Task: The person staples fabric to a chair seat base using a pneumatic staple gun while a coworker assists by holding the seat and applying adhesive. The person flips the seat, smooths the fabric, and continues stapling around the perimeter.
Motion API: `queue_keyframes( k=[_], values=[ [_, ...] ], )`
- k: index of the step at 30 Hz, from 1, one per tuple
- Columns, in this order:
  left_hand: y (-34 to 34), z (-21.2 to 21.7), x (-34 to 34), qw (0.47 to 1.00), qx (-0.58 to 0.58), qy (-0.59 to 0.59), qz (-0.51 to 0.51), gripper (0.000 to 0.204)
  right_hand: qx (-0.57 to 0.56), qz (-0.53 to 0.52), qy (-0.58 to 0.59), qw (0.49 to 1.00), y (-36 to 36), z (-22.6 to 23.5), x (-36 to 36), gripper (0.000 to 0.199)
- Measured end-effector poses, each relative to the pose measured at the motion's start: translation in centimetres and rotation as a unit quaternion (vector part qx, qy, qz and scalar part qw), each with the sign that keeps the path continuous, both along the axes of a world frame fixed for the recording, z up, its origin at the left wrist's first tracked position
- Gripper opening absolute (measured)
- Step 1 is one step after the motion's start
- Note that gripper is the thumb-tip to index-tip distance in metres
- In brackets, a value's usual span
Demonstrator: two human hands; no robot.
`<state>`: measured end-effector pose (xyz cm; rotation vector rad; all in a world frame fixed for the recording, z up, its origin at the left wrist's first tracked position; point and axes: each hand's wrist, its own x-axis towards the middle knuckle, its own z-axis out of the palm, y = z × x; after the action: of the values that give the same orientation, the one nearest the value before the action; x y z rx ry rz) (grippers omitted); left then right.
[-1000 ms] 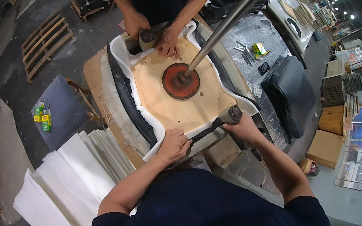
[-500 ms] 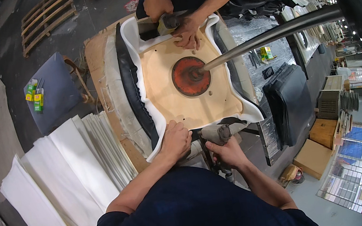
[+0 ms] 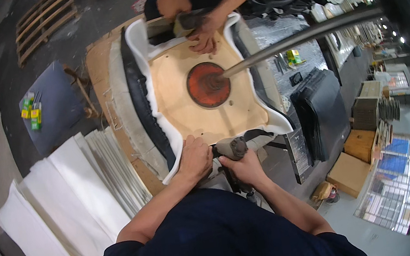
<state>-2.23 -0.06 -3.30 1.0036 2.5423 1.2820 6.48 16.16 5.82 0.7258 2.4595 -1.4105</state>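
Currently, the right hand (image 3: pixel 246 168) grips the tool (image 3: pixel 232 149) at the near edge of the panel (image 3: pixel 173 90), while the left hand (image 3: pixel 196 158) rests alongside, its grip indeterminable.

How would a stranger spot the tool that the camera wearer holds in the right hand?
Mid-picture lies a pale wooden board with a red disc near its centre. At its near edge, the wearer's right hand grips the tool. Grey and blunt-ended, it differs from the yellowish tool at the board's far edge.
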Motion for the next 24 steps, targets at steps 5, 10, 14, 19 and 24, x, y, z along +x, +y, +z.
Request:
queue_keyframes(
  k=[5, 10, 14, 19, 24],
  values=[
    [0.7, 3.5, -0.7, 0.990, -0.134, -0.029, -0.020, 0.024, -0.154, -0.138, -0.092, 0.974, 1.3, 2.5, 2.1, 0.022],
    [5.6, 3.5, -1.5, 0.992, -0.066, -0.018, -0.108, 0.035, -0.171, -0.236, 0.000, 0.957, 3.9, 3.7, 5.8, 0.027],
    [9.5, 1.9, -1.6, 0.987, -0.032, 0.031, -0.153, 0.041, -0.116, -0.227, 0.000, 0.967, 7.3, 3.3, 6.4, 0.031],
    [10.5, 1.5, -1.7, 0.988, -0.012, 0.047, -0.148, 0.040, -0.125, -0.210, -0.022, 0.970, 9.2, 2.4, 5.9, 0.025],
    [10.6, 1.4, -1.8, 0.979, -0.077, 0.050, -0.180, 0.048, -0.136, -0.178, -0.036, 0.974, 9.9, 2.9, 4.4, 0.023]
  ],
)
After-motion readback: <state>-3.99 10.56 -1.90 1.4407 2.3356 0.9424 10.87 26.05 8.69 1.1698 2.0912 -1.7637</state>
